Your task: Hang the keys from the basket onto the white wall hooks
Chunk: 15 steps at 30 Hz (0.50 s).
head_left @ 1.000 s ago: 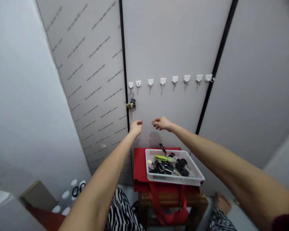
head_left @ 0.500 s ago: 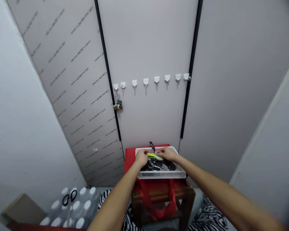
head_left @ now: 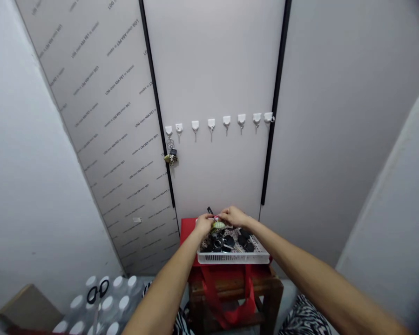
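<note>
My left hand [head_left: 204, 224] and my right hand [head_left: 232, 216] meet over a white plastic basket [head_left: 232, 256] and together pinch a key bunch with a yellow-green tag [head_left: 218, 225], lifted just above the basket. Several dark keys and fobs [head_left: 230, 241] lie inside it. The basket rests on a red bag [head_left: 187, 230] spread over a small wooden stool [head_left: 230, 288]. On the wall above runs a row of white hooks [head_left: 211, 123]; one key bunch [head_left: 171, 156] hangs from the leftmost hook.
Black vertical strips [head_left: 271, 116] divide the grey wall panels. Bottles with white caps and black scissors [head_left: 97, 293] stand on the floor at lower left, beside a cardboard box [head_left: 24, 309]. Zebra-print trousers [head_left: 302, 321] show at the bottom.
Both hands dropped from the wall into the basket, pinched the yellow-green tagged key bunch, and have now raised it slightly. The view tilted and pulled back.
</note>
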Each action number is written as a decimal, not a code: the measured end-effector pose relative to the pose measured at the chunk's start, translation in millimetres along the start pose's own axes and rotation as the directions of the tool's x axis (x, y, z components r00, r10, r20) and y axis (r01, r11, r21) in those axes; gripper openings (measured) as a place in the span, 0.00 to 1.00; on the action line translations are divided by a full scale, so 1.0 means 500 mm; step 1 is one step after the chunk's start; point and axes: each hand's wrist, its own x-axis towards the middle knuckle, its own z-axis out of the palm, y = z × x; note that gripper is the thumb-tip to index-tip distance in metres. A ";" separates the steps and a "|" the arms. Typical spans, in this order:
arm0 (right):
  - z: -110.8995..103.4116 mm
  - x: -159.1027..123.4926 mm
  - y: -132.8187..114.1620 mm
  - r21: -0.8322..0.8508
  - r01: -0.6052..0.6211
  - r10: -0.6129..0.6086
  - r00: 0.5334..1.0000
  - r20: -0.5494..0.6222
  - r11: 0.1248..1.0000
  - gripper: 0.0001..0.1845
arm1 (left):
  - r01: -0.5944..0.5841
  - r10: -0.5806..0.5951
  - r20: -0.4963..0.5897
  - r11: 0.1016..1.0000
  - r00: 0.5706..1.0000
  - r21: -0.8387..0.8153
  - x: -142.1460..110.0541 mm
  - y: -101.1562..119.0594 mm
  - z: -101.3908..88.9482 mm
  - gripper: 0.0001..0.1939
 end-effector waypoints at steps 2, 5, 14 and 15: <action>0.001 0.002 -0.007 0.020 0.026 -0.026 1.000 -0.016 0.999 0.12 | 0.026 -0.025 0.024 0.999 0.999 -0.037 -0.002 0.008 -0.009 0.15; -0.001 0.003 -0.014 0.053 0.064 -0.060 0.996 -0.061 0.997 0.11 | -0.017 0.024 0.088 0.997 0.996 -0.075 -0.007 0.013 -0.013 0.17; 0.001 0.003 -0.054 0.341 0.091 -0.011 0.973 -0.229 0.936 0.10 | -0.145 0.136 -0.115 0.987 0.984 -0.074 0.018 0.018 -0.010 0.04; 0.001 0.001 -0.054 0.384 0.082 0.023 0.965 -0.261 0.919 0.11 | -0.136 0.124 -0.130 0.986 0.984 -0.092 0.019 0.018 -0.013 0.06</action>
